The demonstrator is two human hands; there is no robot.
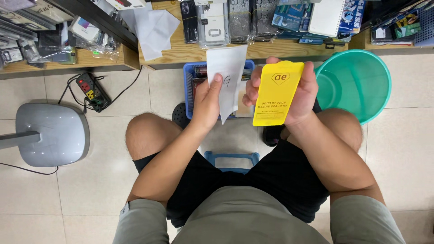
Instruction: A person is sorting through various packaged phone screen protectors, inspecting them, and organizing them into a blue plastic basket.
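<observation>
Hands meet over the knees: the left hand (207, 103) pinches a white paper sleeve (227, 77) by its lower left edge, thumb on top, fingers closed behind. The right hand (302, 92) is wrapped around a flat yellow cardboard packet (276, 92), gripping its right edge. Sleeve and packet sit just beside each other, edges nearly touching. Below them lies a blue plastic basket (191, 74); a teal plastic bucket (357, 81) stands near the right hand. Bare tiled floor (108, 180) opens to the left.
</observation>
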